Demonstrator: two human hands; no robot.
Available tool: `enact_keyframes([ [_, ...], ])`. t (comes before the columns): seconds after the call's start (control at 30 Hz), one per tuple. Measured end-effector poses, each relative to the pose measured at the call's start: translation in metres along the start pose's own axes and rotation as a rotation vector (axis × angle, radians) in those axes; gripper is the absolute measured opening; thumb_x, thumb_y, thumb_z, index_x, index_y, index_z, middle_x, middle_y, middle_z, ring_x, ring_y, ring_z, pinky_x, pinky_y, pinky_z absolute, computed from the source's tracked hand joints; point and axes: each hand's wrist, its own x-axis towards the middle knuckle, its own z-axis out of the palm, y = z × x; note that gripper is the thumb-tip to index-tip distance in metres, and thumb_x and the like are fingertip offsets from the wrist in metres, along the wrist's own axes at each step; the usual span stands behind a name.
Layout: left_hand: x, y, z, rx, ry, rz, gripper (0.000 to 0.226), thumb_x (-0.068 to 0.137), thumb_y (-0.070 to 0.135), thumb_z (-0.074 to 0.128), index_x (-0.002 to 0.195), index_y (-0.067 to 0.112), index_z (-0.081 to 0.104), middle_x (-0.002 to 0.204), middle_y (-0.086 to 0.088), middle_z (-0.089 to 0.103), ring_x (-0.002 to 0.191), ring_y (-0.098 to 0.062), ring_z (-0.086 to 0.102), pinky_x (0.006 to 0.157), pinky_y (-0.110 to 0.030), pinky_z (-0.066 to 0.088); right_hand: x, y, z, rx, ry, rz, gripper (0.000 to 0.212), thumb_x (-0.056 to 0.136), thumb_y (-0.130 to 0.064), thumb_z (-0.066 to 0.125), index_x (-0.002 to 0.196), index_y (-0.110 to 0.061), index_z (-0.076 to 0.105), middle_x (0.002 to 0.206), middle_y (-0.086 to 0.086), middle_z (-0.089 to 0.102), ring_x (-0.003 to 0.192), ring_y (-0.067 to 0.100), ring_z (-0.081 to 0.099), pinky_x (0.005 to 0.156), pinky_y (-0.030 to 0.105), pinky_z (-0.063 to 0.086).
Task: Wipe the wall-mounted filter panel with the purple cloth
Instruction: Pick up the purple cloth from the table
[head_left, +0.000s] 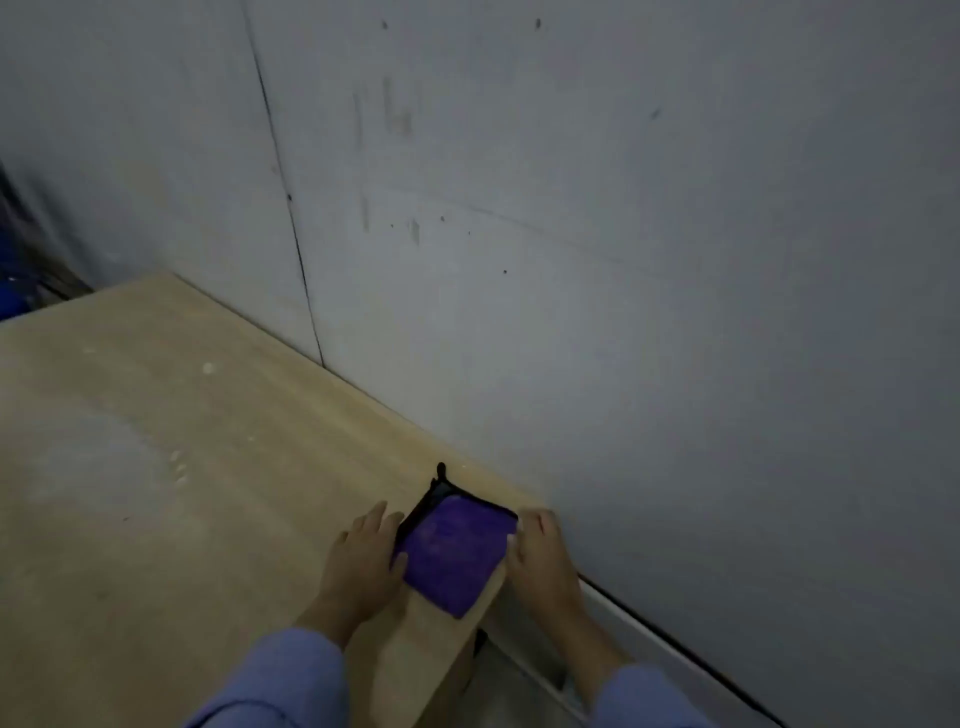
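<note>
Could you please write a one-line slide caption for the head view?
Both hands, left hand and right hand, flank the purple cloth on the wooden table beside the grey wall.
</note>
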Motion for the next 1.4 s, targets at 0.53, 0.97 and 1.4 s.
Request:
enact_keyframes([
  [0.53, 0.025, -0.022, 0.040, -0.277, -0.012, -0.056, 0.054, 0.095, 0.035, 0.053, 0.144, 0.016, 0.039, 0.122, -0.005, 0.055, 0.110, -0.019, 0.045, 0.083, -0.027, 0.042, 0.044, 0.004, 0.049, -0.203, -0.058, 0.178, 0.053, 0.100, -0.038, 0.040, 0.147, -0.016, 0.028, 0.142, 0.004, 0.039, 0.129, 0.021, 0.034, 0.109, 0.037, 0.029],
  [0.97, 0.042, -0.017, 0.028, -0.480, -0.019, -0.096, 0.045, 0.080, 0.011, 0.071, 0.124, 0.013, 0.061, 0.107, -0.011, 0.062, 0.101, -0.026, 0.059, 0.071, -0.023, 0.039, 0.040, -0.011, 0.036, 0.264, -0.019, 0.154, 0.022, 0.093, -0.005, 0.051, 0.110, -0.012, 0.062, 0.103, 0.008, 0.060, 0.091, 0.015, 0.054, 0.066, 0.012, 0.041],
  [1.4, 0.020, 0.130, -0.078, -0.552, -0.149, 0.926, 0.078, 0.066, 0.052, 0.075, 0.136, 0.029, 0.049, 0.152, 0.015, 0.026, 0.144, 0.000, 0.000, 0.116, -0.023, 0.009, -0.080, -0.020, -0.131, 0.290, 0.157, -0.181, 0.029, 0.086, -0.007, 0.062, 0.110, -0.023, 0.062, 0.104, -0.012, 0.058, 0.100, -0.005, 0.052, 0.086, 0.008, 0.037],
])
